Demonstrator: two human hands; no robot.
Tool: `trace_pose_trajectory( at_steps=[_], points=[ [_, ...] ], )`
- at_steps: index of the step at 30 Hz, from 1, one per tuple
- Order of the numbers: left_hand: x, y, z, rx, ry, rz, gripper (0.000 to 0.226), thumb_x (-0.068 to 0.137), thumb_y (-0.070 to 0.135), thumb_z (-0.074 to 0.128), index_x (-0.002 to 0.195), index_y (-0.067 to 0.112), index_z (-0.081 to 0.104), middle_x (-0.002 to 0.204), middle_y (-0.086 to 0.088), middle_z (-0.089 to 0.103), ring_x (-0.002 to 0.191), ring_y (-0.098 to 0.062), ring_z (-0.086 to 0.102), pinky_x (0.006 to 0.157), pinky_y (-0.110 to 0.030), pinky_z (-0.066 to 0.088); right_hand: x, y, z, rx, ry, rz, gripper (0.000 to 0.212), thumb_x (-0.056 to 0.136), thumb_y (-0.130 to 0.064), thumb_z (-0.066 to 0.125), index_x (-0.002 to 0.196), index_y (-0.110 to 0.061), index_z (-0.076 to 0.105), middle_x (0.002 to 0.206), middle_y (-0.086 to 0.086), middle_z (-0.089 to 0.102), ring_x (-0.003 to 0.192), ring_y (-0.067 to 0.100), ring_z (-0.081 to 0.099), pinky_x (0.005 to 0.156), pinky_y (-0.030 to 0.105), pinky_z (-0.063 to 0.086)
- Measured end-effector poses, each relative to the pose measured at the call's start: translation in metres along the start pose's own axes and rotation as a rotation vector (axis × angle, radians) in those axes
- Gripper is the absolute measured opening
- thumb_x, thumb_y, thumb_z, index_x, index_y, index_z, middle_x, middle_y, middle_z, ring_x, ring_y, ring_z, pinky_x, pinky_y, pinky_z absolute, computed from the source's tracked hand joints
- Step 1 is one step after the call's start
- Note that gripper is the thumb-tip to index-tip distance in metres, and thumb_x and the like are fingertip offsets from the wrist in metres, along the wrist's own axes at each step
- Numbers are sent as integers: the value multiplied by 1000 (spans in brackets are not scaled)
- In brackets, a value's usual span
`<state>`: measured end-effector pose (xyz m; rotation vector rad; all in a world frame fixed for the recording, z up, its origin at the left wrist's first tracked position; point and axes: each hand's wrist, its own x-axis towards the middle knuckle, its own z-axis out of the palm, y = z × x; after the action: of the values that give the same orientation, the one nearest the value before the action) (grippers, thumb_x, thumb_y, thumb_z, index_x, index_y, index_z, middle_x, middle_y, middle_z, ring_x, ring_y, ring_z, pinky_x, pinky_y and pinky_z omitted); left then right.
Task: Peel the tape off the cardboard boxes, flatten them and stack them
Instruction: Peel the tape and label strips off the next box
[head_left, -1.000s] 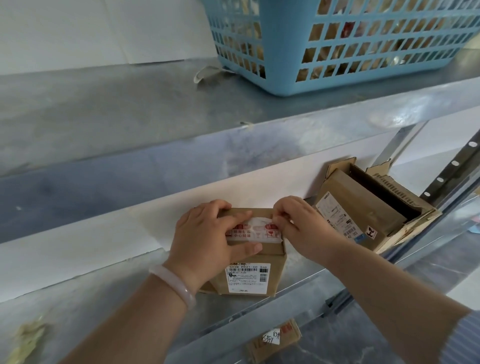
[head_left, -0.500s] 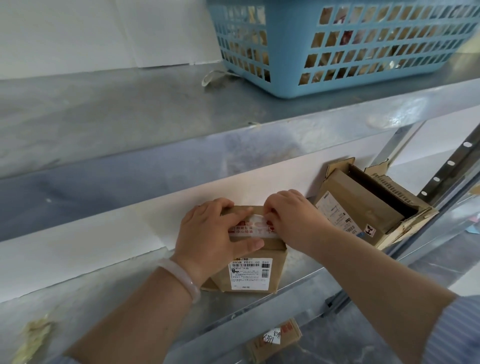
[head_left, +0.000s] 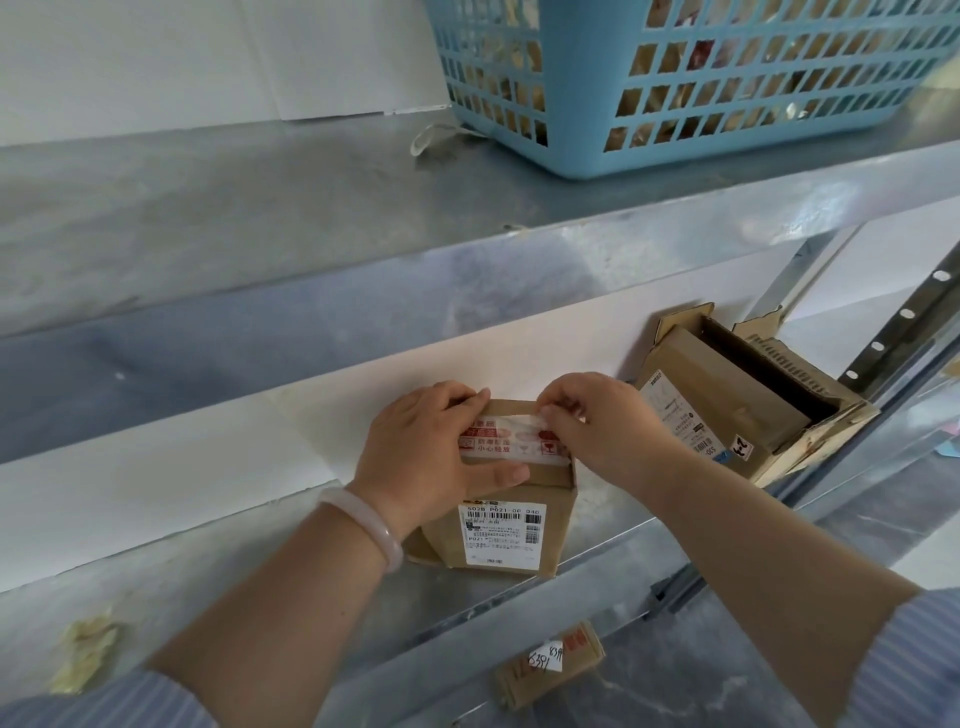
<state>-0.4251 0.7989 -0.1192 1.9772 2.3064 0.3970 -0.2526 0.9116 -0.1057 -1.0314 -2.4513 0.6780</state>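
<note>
A small brown cardboard box with a white barcode label (head_left: 506, 525) stands on the lower galvanised metal shelf (head_left: 218, 597), close to its front lip. Across the top of the box runs a strip of white tape printed in red (head_left: 496, 446). The left hand (head_left: 415, 460), with a pale pink bangle (head_left: 363, 525) on its wrist, holds the box from above: its fingers (head_left: 467, 397) curl over the far top edge and the thumb presses flat along the front, just under the tape. The right hand (head_left: 605, 423) meets the tape at its right end, where thumb and forefinger pinch the strip's upper edge.

Just to the right, an opened brown cardboard box with raised flaps (head_left: 727, 410) leans against the white back panel (head_left: 156, 467) that closes off the shelf. Beside it rises a perforated steel upright (head_left: 906, 314). A crumpled yellowish scrap (head_left: 85, 654) lies at the far left of the lower shelf.

The upper metal shelf (head_left: 234, 208) is dull grey and blotchy; a light blue plastic lattice basket (head_left: 675, 88) sits on it, with a loose pale loop of strip (head_left: 431, 137) just beside its corner. A white wall (head_left: 182, 57) stands behind. Below the shelving, on a grey mottled floor (head_left: 701, 691), lies a flat piece of cardboard with a handwritten white tag (head_left: 550, 662). Blue striped sleeves show at both lower corners
</note>
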Motion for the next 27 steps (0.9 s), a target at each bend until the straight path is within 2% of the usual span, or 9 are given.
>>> trace_pose_trajectory(
  at_steps=[3,6,8,11,15,20,23,25,27],
  points=[
    [-1,2,0,-3,7,-10,112,56,96,23,146,31,35,139,16,39,128,-9,36,111,-34,29,7,-11,-3,-65,-29,-2,24,94,-32,55,113,-34,70,102,-17,56,99,4,53,84,17,35],
    [-1,3,0,-10,2,-28,111,55,95,25,146,31,34,138,16,39,127,-8,37,110,-34,29,12,-20,-1,-259,-142,-40,22,90,-32,59,108,-33,72,105,-5,60,100,14,56,85,26,43],
    [-1,3,-1,-4,0,-32,112,55,96,25,146,31,34,137,17,39,126,-8,37,110,-34,29,13,-26,1,-297,-139,-46,19,90,-31,58,103,-29,72,100,-2,60,96,19,57,85,34,47],
    [-1,4,-1,-1,8,-22,113,54,96,23,145,30,36,136,16,40,125,-8,39,109,-34,31,13,-29,7,-359,-127,-80,17,93,-30,50,100,-24,65,103,1,60,101,22,54,89,38,43],
    [-3,3,-2,-25,22,-11,113,55,95,23,145,29,38,136,15,41,125,-8,39,109,-34,33,10,-21,13,-242,-157,-60,13,96,-25,48,100,-22,60,108,-1,57,105,21,50,95,37,34],
    [-4,4,-2,-31,22,-7,115,53,96,21,145,29,38,136,16,41,126,-8,38,109,-34,32,5,-14,10,-143,-166,-106,11,96,-20,50,102,-18,60,100,-7,51,106,17,49,98,37,35],
    [-3,5,-2,-33,18,-9,116,53,97,19,145,29,38,136,16,41,126,-8,38,109,-34,32,5,-14,7,-111,-186,-117,9,96,-20,51,99,-18,60,101,-6,55,104,16,49,98,37,36],
    [-3,4,-2,-31,14,-7,115,54,97,19,145,29,37,136,16,41,126,-8,38,109,-33,32,5,-14,5,-104,-199,-104,9,94,-21,54,98,-21,62,102,-5,60,102,15,52,94,34,39],
    [-3,3,-3,-31,6,-3,115,54,96,20,146,29,37,136,16,40,126,-8,38,109,-32,31,6,-13,3,-64,-159,-57,8,92,-24,58,96,-26,65,97,-8,62,95,12,56,80,22,42]
  ],
)
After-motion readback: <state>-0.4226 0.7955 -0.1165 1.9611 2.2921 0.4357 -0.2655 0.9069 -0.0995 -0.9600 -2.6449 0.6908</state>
